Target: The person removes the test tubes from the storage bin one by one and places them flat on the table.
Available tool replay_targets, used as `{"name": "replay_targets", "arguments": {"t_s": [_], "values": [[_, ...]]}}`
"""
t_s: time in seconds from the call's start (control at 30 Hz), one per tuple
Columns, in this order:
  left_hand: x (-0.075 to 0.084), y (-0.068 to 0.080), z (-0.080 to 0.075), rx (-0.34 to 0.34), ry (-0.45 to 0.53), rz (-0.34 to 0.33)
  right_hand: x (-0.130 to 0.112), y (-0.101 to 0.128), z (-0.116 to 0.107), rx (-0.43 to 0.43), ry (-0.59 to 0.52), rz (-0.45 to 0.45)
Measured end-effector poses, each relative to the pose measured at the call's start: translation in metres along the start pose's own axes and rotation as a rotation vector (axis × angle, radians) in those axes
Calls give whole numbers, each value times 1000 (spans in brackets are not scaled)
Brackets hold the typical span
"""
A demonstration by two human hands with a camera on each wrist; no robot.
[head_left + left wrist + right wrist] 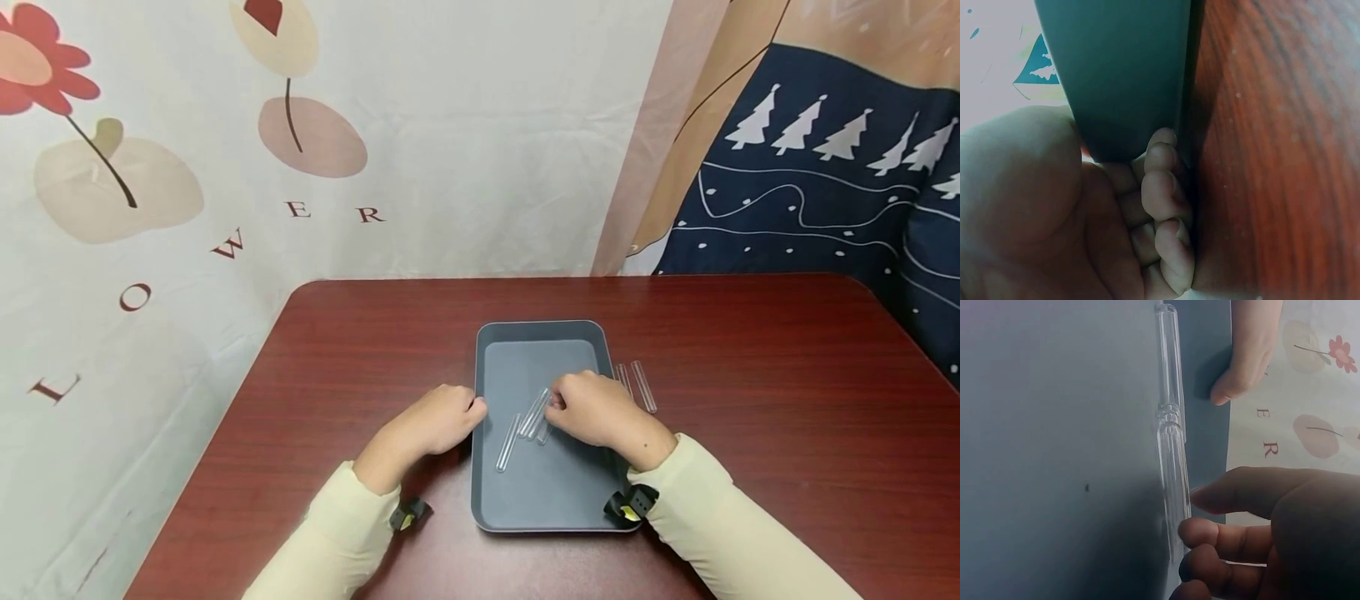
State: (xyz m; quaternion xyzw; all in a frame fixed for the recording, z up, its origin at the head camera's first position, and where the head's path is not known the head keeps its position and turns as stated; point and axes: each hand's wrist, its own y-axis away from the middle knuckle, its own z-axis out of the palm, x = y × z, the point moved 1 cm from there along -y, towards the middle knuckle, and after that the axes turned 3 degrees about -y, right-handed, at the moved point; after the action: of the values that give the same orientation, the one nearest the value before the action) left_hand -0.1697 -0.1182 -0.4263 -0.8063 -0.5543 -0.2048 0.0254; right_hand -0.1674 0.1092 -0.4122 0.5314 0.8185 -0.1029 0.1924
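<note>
A grey rectangular tray (pixel 555 500) rests on the table with several clear glass tubes (pixel 508 443) in it. At its left long side, my left hand (pixel 442 417) holds the edge. In the left wrist view, curled fingers (pixel 1163 194) lie against the tray's outer wall (pixel 1116 75), low by the tabletop. Over the middle of the tray, my right hand (pixel 596 408) is bent down to the tubes. Seen from the right wrist, its fingertips (pixel 1199 532) and thumb pinch a glass tube (pixel 1175 469); another tube (pixel 1169 356) lies end to end with it.
Just outside the tray's right side, more glass tubes (pixel 643 387) lie on the reddish-brown wooden table (pixel 787 417). Behind the table hangs a pale curtain (pixel 465 125) with flower prints. A navy cloth (pixel 810 192) with white trees is at the right.
</note>
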Motion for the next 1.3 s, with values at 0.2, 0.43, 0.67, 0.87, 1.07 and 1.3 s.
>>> {"name": "replay_targets", "arguments": {"t_s": [0.2, 0.43, 0.67, 0.87, 1.07, 1.3], "values": [[0, 0, 0, -9, 5, -3, 0, -1, 2, -5, -1, -1], [-1, 0, 0, -12, 5, -2, 2, -1, 5, -10, -13, -7], [0, 0, 1, 2, 9, 1, 2, -2, 6, -8, -15, -6], [1, 0, 1, 10, 8, 0, 1, -2, 7, -34, -28, 6], [0, 0, 1, 13, 10, -1, 2, -2, 8, -43, -28, 6], [-1, -1, 1, -1, 0, -3, 2, -2, 8, -48, -37, 3]]}}
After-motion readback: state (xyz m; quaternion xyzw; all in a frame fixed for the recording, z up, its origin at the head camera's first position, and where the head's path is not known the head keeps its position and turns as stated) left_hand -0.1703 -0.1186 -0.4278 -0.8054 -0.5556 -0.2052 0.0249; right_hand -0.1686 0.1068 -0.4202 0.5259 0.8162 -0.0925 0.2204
